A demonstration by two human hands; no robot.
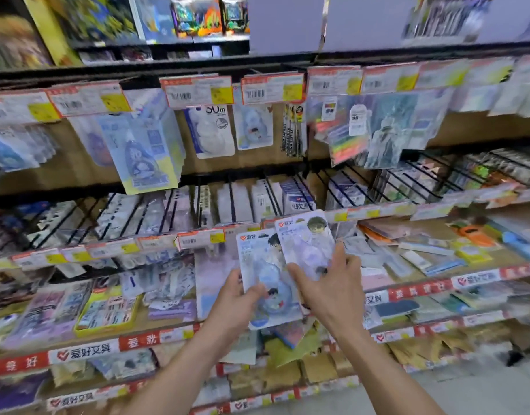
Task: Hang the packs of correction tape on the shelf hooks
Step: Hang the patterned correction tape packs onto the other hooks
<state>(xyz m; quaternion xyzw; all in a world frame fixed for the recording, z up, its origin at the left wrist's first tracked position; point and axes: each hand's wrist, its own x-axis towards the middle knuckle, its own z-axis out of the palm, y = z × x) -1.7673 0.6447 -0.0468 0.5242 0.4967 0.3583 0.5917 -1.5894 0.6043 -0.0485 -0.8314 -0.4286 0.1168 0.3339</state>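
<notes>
Before the shelves (87,351), left hand (238,299) and right hand (332,290) pinch pale cartoon-printed packs (262,259).

Grips: 2, i.e. left grip (238,298) and right grip (332,292). Correction tape packs in hand: 2, 1 per grip. That's 1 blue pack (257,256) on the left and 1 lilac pack (307,244) on the right. Price tags (197,91) along top hook rail (108,71): 6 clear, each w/ barcode + yellow patch. More at far right, too blurred to count. Hanging pack marked 50m (211,130): 1. Other packs on hooks and shelves: many, no exact no.
</notes>
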